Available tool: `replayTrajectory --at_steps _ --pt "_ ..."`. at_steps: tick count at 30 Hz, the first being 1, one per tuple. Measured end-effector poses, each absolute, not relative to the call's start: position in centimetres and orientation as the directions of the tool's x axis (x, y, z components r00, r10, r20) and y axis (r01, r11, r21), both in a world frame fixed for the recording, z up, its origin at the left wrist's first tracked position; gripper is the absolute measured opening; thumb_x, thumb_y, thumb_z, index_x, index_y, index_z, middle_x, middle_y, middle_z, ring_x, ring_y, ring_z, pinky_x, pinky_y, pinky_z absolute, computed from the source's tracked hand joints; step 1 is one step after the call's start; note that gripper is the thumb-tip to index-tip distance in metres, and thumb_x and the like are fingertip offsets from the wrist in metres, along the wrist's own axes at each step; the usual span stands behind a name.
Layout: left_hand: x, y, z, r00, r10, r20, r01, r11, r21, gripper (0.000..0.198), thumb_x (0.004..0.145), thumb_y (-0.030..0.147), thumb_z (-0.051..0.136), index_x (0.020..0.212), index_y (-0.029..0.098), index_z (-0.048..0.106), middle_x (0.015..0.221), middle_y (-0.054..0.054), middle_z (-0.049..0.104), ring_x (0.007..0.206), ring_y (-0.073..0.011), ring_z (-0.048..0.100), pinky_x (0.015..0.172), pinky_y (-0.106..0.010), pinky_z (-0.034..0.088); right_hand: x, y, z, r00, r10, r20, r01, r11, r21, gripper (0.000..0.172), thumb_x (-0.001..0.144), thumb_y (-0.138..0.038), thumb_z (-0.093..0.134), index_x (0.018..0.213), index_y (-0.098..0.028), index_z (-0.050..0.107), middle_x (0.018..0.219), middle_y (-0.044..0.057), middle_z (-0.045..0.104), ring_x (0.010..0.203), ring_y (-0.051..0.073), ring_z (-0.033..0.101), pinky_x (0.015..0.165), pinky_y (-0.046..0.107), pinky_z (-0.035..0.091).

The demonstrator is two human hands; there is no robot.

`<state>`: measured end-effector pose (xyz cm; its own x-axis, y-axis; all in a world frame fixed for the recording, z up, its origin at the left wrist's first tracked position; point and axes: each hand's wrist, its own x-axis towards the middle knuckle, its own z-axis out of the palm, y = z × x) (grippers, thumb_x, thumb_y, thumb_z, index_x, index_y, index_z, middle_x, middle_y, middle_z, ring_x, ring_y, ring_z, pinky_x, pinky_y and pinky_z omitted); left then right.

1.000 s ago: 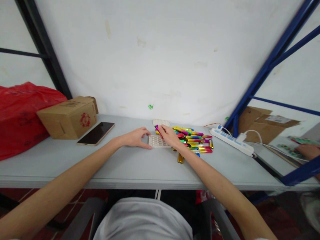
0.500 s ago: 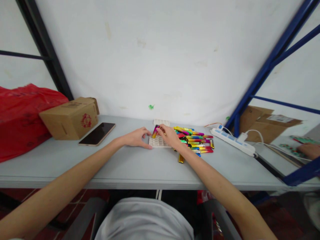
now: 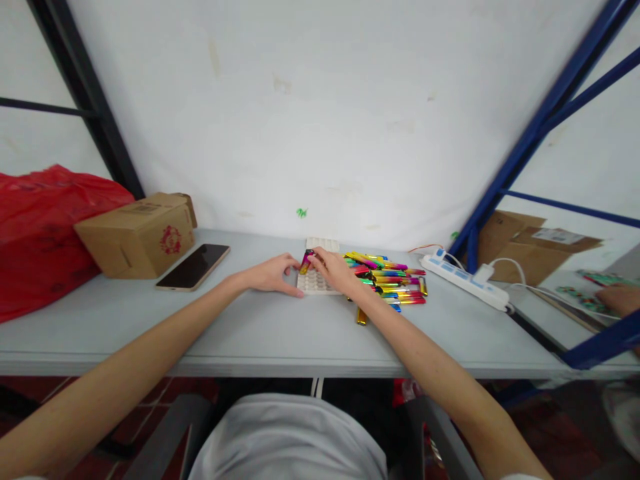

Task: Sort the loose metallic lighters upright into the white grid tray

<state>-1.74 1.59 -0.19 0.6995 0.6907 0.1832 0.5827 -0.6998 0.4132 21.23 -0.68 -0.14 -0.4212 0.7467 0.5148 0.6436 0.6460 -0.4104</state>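
My right hand (image 3: 334,270) pinches a lighter (image 3: 305,263) with a shiny purple-to-gold body and a dark top. It leans at a slant over the back left part of a white tray (image 3: 313,285) with rows of small cells. At the tray's left edge rests my left hand (image 3: 274,274), thumb and fingers spread apart, the thumb at the front corner. Right of the tray lies a loose pile of metallic, many-coloured lighters (image 3: 395,283), partly behind my right wrist. Whether the lighter's lower end sits in a cell is hard to make out.
A second white tray (image 3: 320,244) lies by the wall. To the left are a phone (image 3: 194,267), a cardboard box (image 3: 140,237) and a red bag (image 3: 50,240). A power strip (image 3: 465,280) lies right, near a blue frame post. Another person's hand (image 3: 623,299) shows far right.
My right hand has shifted slightly left and the lighter in it has moved left, leaning more over the tray's back left corner. My left hand has barely moved.
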Motion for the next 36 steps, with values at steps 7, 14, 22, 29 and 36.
replayTrajectory --at_steps 7,14,22,29,36 --pt "-1.7 1.5 0.0 0.693 0.701 0.169 0.598 -0.690 0.409 0.084 0.061 0.079 0.075 0.121 0.019 0.067 0.112 -0.008 0.062 0.097 -0.0264 0.060 0.088 -0.034 0.048 20.9 -0.4 -0.4 -0.441 0.738 0.511 0.688 0.644 -0.336 0.024 0.107 -0.036 0.045 0.112 -0.019 0.062 0.098 0.009 0.072 0.092 0.020 0.066 0.083 0.028 0.042" --pt "-1.6 1.4 0.2 0.695 0.699 0.168 0.596 -0.691 0.410 0.081 0.061 0.078 0.075 0.117 0.020 0.067 0.109 -0.007 0.062 0.094 -0.0254 0.060 0.085 -0.034 0.048 20.5 -0.1 -0.1 -0.462 0.776 0.429 0.723 0.610 -0.325 0.031 0.106 -0.043 0.048 0.106 -0.018 0.066 0.089 0.008 0.073 0.084 0.020 0.067 0.078 0.027 0.042" --pt "-1.7 1.4 0.2 0.673 0.720 0.173 0.609 -0.671 0.422 0.085 0.059 0.078 0.077 0.118 0.017 0.066 0.109 -0.008 0.063 0.095 -0.0263 0.061 0.085 -0.035 0.050 24.1 -0.4 1.6 -0.479 0.718 0.505 0.767 0.622 -0.157 0.030 0.108 -0.031 0.046 0.122 -0.017 0.068 0.111 0.012 0.074 0.100 0.021 0.067 0.092 0.030 0.044" --pt "-1.8 1.7 -0.1 0.690 0.705 0.163 0.596 -0.681 0.425 0.082 0.061 0.078 0.077 0.117 0.019 0.066 0.114 -0.008 0.063 0.099 -0.0265 0.061 0.087 -0.034 0.049 29.5 0.4 1.7 -0.426 0.831 0.358 0.877 0.476 -0.060 0.021 0.100 -0.028 0.060 0.107 -0.015 0.075 0.107 0.014 0.071 0.102 0.022 0.064 0.095 0.033 0.044" --pt "-1.7 1.6 -0.1 0.683 0.714 0.151 0.604 -0.669 0.434 0.085 0.060 0.079 0.076 0.118 0.018 0.065 0.114 -0.009 0.062 0.099 -0.0270 0.060 0.088 -0.034 0.049 29.7 1.1 0.9 -0.466 0.833 0.299 0.866 0.499 -0.040 0.027 0.100 -0.030 0.060 0.118 -0.014 0.073 0.116 0.015 0.070 0.109 0.025 0.065 0.098 0.034 0.045"
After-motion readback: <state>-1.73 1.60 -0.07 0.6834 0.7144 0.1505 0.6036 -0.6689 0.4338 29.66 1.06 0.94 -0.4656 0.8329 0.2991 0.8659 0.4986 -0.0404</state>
